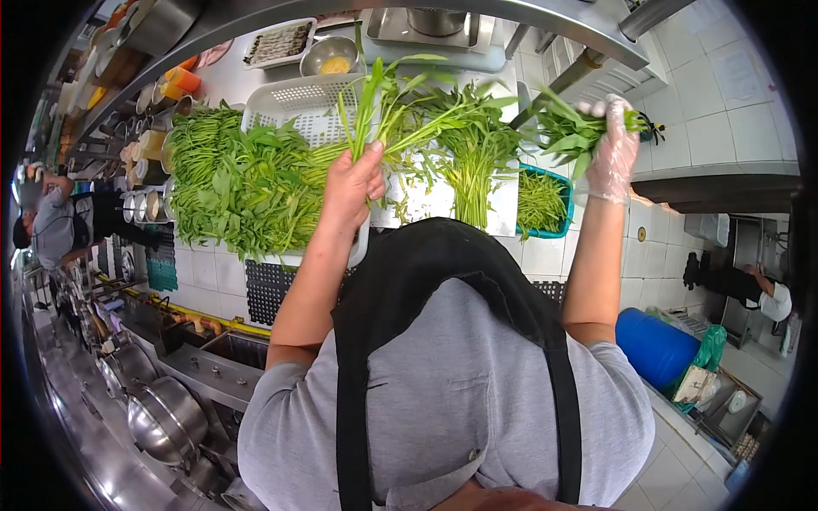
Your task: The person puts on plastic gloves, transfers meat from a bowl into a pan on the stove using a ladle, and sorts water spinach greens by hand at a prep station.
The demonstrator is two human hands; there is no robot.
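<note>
My left hand [354, 183], bare, is closed around a few upright water spinach stems [366, 111] above the table. My right hand [612, 153], in a clear plastic glove, grips a bunch of leafy water spinach tops [567, 128] out to the right. Below my left hand, a large heap of water spinach [247, 179] covers much of a white perforated basket [311, 98]. Between my hands, a bundle of long greens [473, 162] lies on a white work surface [417, 204]. Cut stems [539, 200] fill a teal basket [566, 223] beneath my right hand.
A metal bowl with yellow contents [331, 60] and a tray of food [279, 44] stand behind the basket. An overhead metal shelf edge [545, 21] crosses the top. A blue barrel [656, 347] is at right. Other people [64, 221] stand at far left and far right.
</note>
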